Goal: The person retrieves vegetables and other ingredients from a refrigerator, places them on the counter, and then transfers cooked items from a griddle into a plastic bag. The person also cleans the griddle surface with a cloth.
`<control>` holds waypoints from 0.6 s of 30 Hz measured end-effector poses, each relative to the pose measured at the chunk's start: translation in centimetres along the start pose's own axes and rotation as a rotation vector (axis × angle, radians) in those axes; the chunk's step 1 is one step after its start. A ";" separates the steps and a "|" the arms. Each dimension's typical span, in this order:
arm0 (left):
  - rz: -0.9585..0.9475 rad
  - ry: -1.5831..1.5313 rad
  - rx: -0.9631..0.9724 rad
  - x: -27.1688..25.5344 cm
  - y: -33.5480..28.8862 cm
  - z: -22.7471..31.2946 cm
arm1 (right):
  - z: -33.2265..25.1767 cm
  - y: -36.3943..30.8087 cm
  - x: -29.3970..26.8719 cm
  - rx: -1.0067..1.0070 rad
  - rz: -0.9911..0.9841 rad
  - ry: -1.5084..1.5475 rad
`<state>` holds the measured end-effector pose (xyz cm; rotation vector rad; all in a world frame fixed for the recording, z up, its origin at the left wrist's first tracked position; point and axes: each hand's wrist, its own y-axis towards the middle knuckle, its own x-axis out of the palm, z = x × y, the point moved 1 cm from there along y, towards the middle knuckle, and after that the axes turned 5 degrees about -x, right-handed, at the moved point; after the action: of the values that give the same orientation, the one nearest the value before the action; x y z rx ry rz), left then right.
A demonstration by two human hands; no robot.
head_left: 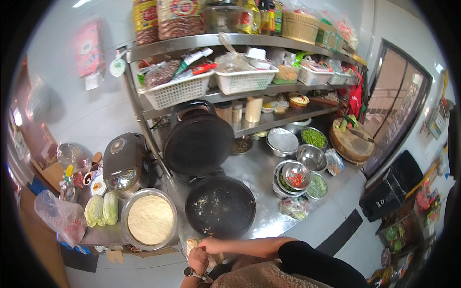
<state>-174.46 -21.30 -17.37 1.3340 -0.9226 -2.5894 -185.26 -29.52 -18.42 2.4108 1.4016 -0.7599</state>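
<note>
At the front edge of the steel table, my left hand (198, 259), with a watch at the wrist, is closed on a pale, crumpled bag (190, 244). My right hand (211, 245) comes across from the right and grips the same bag close beside the left fingers. What the bag contains is too small to make out. Just beyond my hands lies a round black electric pan (221, 207), its black lid (198, 146) raised behind it. White crumbs and flecks are scattered over the pan's surface. Left of the pan stands a steel basin of pale dough (150, 220).
Two napa cabbages (102, 210), a plastic bag (60, 218) and a rice cooker (126, 161) are on the left. Several steel bowls, one with chopped red peppers (297, 179), stand right of the pan. A knife (361, 136) rests on a round chopping block (343, 144). Loaded shelves (240, 39) rise behind.
</note>
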 end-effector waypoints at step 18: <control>0.116 0.244 -0.069 -0.9 -4.2 -2.3 | -2.9 3.0 -3.0 0.153 -0.532 0.269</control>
<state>-171.34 -18.70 -20.01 1.4880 -0.8352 -2.2878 -182.93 -31.89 -14.52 2.3332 2.2180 -0.6868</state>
